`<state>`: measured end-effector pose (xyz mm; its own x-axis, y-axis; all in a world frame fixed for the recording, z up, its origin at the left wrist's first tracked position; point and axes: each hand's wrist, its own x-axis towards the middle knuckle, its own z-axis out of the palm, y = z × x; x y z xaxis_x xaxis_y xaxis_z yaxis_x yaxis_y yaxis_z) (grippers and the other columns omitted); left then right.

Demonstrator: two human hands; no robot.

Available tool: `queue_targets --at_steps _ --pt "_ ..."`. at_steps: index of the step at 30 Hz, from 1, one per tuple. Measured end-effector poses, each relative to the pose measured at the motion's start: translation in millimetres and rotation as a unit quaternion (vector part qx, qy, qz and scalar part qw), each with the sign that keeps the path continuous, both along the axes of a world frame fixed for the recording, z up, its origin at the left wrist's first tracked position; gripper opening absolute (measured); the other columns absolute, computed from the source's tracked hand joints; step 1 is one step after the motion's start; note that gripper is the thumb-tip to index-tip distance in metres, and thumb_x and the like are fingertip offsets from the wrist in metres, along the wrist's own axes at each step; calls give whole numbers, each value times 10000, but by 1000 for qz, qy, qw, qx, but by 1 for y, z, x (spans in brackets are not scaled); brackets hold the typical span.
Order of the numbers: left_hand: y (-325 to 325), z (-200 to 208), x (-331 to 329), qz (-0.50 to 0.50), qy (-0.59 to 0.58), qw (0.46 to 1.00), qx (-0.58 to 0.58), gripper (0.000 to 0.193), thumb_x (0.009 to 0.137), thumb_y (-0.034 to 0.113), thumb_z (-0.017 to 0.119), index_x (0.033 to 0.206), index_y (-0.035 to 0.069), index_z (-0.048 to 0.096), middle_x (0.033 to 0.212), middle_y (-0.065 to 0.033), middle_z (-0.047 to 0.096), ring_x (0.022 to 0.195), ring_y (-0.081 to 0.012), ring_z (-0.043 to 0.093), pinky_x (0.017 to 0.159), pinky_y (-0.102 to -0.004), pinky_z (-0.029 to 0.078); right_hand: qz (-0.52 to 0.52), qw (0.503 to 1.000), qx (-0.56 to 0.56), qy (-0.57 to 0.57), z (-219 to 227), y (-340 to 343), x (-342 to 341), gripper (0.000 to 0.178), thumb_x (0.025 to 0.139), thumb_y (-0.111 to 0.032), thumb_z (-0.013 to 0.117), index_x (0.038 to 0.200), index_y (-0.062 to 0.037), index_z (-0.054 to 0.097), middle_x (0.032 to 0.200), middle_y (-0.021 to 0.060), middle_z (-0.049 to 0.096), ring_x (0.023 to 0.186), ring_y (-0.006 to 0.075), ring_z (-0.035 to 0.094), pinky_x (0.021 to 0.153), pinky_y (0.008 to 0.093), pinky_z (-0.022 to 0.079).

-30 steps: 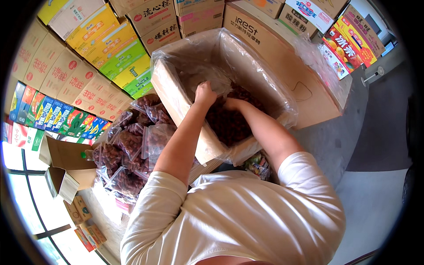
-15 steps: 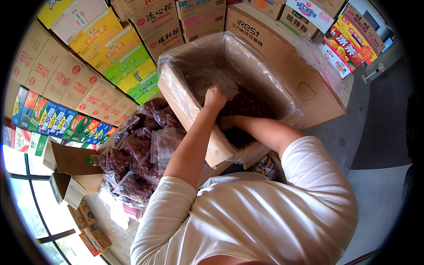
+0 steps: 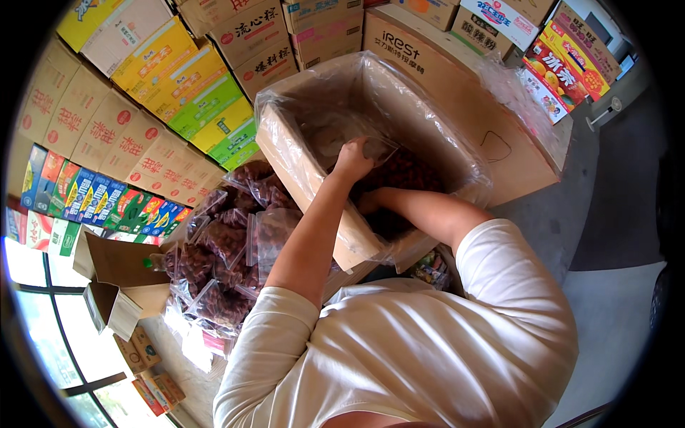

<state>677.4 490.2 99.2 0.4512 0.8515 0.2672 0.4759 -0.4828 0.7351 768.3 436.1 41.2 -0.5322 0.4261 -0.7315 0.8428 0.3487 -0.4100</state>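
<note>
Both my arms reach into a large cardboard box point(image 3: 288, 157) lined with clear plastic film. Dark red dried fruit, which looks like red dates point(image 3: 410, 175), lies in its lower part. My left hand point(image 3: 354, 160) is closed on the edge of a clear plastic bag point(image 3: 382, 148) above the fruit. Close by, my right hand point(image 3: 369, 202) is down among the fruit at the near side of the box; shadow and the fruit hide its fingers. Left of the box is a heap of filled clear zip bags point(image 3: 227, 241) with the same dark red fruit.
Stacked cartons point(image 3: 175, 68) line the left and back. A big brown carton point(image 3: 499, 139) stands behind the box, with loose plastic film point(image 3: 510, 89) on it. An open carton point(image 3: 132, 264) sits beside the heap, near a window point(image 3: 61, 328). Grey floor point(image 3: 571, 207) lies to the right.
My left hand has moved a little to the right, toward my right hand, and the clear bag's edge shows more plainly beside it. My right hand stays nearly in place.
</note>
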Motion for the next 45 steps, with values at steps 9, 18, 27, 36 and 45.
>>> queue_targets --at_steps 9,18,27,36,45 --pt "-1 -9 2 11 14 1000 -2 459 614 94 614 1052 -40 582 1040 -246 596 1014 -378 552 899 -408 445 -10 995 34 90 -18 3 5 681 783 -403 565 1357 -72 408 1394 138 395 1301 279 328 1073 383 240" --pt "1 -14 3 11 23 1000 7 481 600 93 635 1057 -46 583 1045 -246 595 1028 -372 552 907 -397 445 76 970 -230 -35 -45 10 1 598 716 -322 717 1212 -27 558 1233 136 548 1082 266 522 952 371 393" --pt "1 -7 5 -5 59 998 -5 604 606 186 738 1135 -36 549 1112 -236 570 1082 -360 523 933 -394 430 71 914 -364 -166 -75 18 21 400 740 -321 725 1046 -78 640 944 92 635 827 199 599 725 346 509" --pt "-1 -3 -1 33 91 995 11 621 633 219 757 1153 -37 535 1184 -240 532 1143 -356 482 963 -391 409 -41 969 -237 -64 62 34 31 419 701 -240 755 1065 -93 608 939 63 627 778 150 595 632 294 517" --pt "9 -16 -1 81 85 991 -58 475 623 133 667 1053 -56 594 1026 -250 608 1042 -365 555 913 -402 439 -285 901 -179 275 117 38 106 320 691 -58 688 979 -96 553 840 13 559 666 91 527 500 253 445"
